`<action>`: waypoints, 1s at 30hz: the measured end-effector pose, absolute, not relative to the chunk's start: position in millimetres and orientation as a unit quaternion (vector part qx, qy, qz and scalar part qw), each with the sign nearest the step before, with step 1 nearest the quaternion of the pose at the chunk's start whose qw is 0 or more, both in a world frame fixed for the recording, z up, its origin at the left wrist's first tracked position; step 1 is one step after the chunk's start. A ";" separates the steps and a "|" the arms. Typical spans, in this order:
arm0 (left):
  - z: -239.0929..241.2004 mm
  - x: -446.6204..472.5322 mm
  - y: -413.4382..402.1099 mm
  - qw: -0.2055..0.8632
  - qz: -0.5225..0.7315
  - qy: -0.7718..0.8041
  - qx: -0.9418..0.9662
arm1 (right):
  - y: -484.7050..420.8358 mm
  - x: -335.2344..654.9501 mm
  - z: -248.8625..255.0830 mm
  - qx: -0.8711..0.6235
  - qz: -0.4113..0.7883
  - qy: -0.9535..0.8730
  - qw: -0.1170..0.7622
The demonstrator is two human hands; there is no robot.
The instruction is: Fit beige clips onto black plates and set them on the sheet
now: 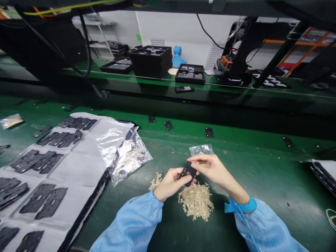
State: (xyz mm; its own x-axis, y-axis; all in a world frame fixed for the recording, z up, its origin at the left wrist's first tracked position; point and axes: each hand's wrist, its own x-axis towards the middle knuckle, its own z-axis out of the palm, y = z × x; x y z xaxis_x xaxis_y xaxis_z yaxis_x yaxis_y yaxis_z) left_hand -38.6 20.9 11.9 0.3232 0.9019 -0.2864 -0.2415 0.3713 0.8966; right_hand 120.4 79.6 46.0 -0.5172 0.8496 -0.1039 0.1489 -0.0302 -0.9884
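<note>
Head view: your left hand (169, 183) pinches a black plate (187, 170) between thumb and fingers, keeping it tilted above the surface (262, 171). Your right hand (210, 167) is at the plate's upper edge with its fingers bent in toward it; you cannot tell from here whether they pinch the plate or a small piece. A blue wristband (248, 205) circles your right wrist, just above the blue sleeve. Right below the plate and your hands lies a heap (197, 202) of small beige pieces, and a smaller cluster (155, 181) of them sits just beside your left hand. Beyond your right hand is a small clear bag (201, 149), partly hidden by it. To the left, a larger clear bag (131, 157) with beige pieces inside overlaps the edge of a white-lined tray (75, 169), where more black plates (52, 201) lie in groups. Farther out, a few small black parts (209, 132) are spread along the back of the surface. On the raised shelf (160, 81) behind stand a dark box (151, 63) and a divided tray (190, 74), and past them you see another person (178, 56) in a blue cap.
</note>
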 end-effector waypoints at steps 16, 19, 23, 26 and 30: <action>15.4 -127.2 1.1 0.274 0.302 0.664 0.627 | 63.2 163.5 31.9 -0.453 0.477 -0.681 0.321; 11.2 -124.6 2.5 0.261 0.271 0.661 0.650 | 60.2 164.1 27.6 -0.458 0.493 -0.671 0.311; 2.0 -108.4 14.0 0.281 0.250 0.627 0.682 | 56.7 164.2 25.9 -0.463 0.509 -0.662 0.297; -6.1 -99.1 25.3 0.290 0.226 0.612 0.700 | 53.8 165.5 25.2 -0.463 0.519 -0.655 0.295; -9.4 -96.6 34.5 0.294 0.193 0.607 0.713 | 50.2 169.6 21.8 -0.463 0.530 -0.645 0.297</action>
